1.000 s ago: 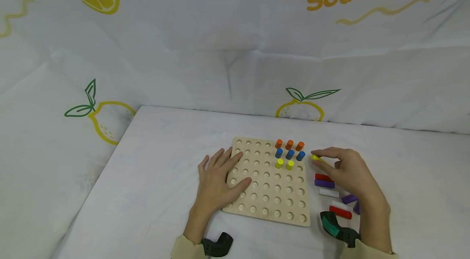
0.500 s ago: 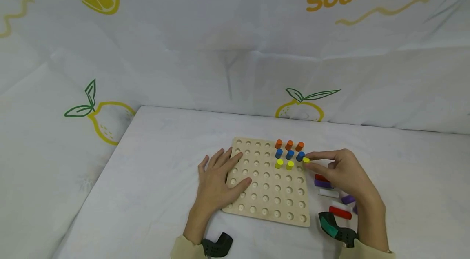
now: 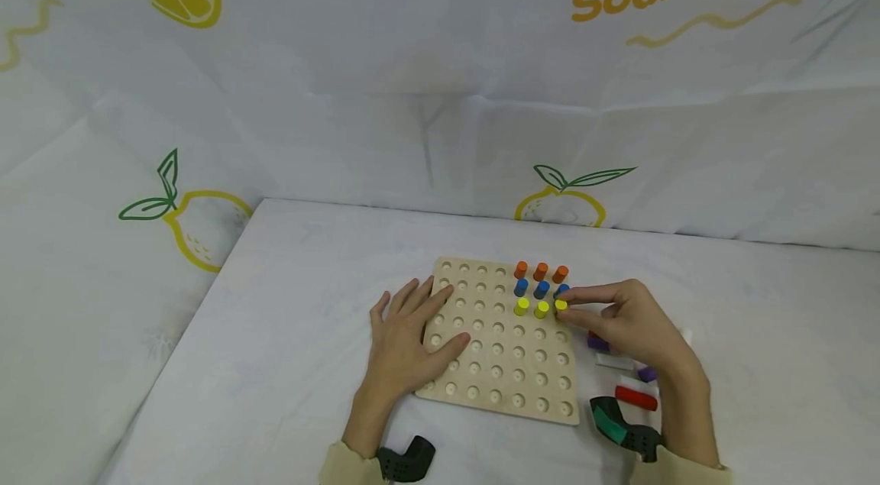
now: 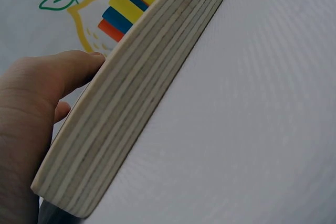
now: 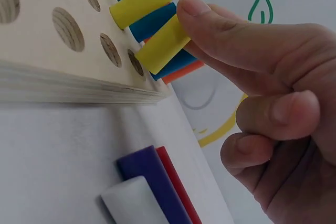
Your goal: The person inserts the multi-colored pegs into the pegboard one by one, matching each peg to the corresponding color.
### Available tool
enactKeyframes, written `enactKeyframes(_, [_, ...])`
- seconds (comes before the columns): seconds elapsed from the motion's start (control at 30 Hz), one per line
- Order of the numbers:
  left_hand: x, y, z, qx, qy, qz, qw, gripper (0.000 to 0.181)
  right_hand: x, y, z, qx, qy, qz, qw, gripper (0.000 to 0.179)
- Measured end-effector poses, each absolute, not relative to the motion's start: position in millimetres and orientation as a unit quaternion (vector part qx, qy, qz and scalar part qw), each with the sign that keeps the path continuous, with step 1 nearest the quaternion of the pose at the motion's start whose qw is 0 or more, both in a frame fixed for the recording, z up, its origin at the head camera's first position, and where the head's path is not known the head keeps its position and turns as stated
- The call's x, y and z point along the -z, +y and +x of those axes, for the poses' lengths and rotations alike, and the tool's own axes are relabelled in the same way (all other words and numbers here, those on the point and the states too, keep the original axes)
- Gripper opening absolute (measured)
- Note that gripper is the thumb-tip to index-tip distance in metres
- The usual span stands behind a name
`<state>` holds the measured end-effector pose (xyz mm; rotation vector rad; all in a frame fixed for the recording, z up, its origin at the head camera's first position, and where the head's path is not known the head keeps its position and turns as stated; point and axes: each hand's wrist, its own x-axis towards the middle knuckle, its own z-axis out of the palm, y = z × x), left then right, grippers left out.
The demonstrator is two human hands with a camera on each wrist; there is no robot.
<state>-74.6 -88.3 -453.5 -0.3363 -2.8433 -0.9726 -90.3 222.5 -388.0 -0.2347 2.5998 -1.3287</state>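
A wooden pegboard (image 3: 509, 416) with rows of round holes lies on the white table. My left hand (image 3: 406, 340) rests spread on its left side, fingers and thumb over the holes. Between thumb and index finger, my right hand (image 3: 639, 324) pinches a yellow peg (image 5: 164, 45) at the board's right edge, in line with two standing yellow pegs (image 3: 532, 308). Behind these stand blue pegs (image 3: 532, 288) and, at the back, orange pegs (image 3: 541, 271). In the right wrist view the pinched peg's lower end is at the board's surface; whether it sits in its hole I cannot tell.
Right of the board lie loose pegs, partly under my right hand and forearm: a red peg (image 3: 635, 398), a white peg (image 3: 614, 361), a purple peg (image 5: 152, 182) and others. A white cloth (image 3: 412, 126) with lemon prints hangs behind the table.
My right hand has moved left with the yellow peg, from beside the board to the right end of the yellow row. The left hand has stayed in place.
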Motion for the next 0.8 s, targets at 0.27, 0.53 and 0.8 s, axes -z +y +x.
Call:
enactKeyframes(0.27, [452.4, -88.2, -74.5, 0.321, -0.939, -0.112, 0.059, 0.068, 389.1, 221.1, -91.9, 0.465, 0.872, -0.071, 0.138, 0.032])
enactKeyframes(0.53, [451.0, -87.5, -74.4, 0.321, -0.939, -0.112, 0.059, 0.068, 389.0, 225.2, -91.1, 0.450, 0.880, -0.070, 0.133, 0.033])
enactKeyframes(0.8, [452.2, -88.0, -74.6, 0.323, -0.939, -0.110, 0.054, 0.068, 389.6, 228.5, -90.3, 0.454, 0.879, -0.066, 0.133, 0.034])
